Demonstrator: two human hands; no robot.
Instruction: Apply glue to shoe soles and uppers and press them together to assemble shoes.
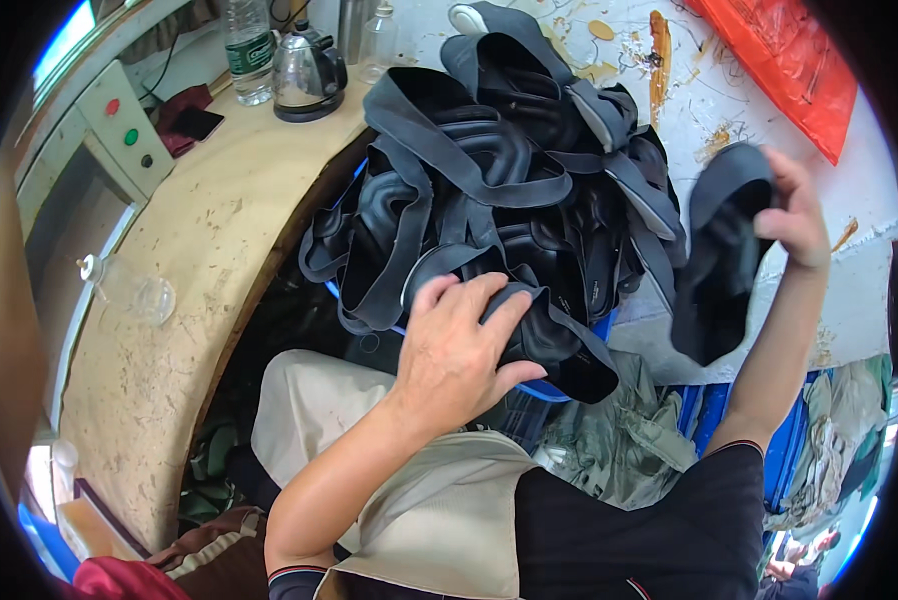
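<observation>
My right hand [794, 210] holds up a black shoe upper [719, 250] by its edge, fingers behind it and thumb in front, at the right of the pile. My left hand [459, 345] rests on the near side of a heap of black shoe uppers [469, 150], its fingers spread and thumb apart. Just under those fingers lies one dark shoe upper [554, 340], partly covered by the hand. The heap fills a blue basket [546, 392], of which only bits of rim show.
On the left, a curved wooden bench [219, 210] bears a clear squeeze bottle [134, 290], a glass kettle [304, 75], a water bottle [249, 55] and a phone [197, 122]. A red plastic bag [784, 65] lies far right on a stained white surface [659, 35].
</observation>
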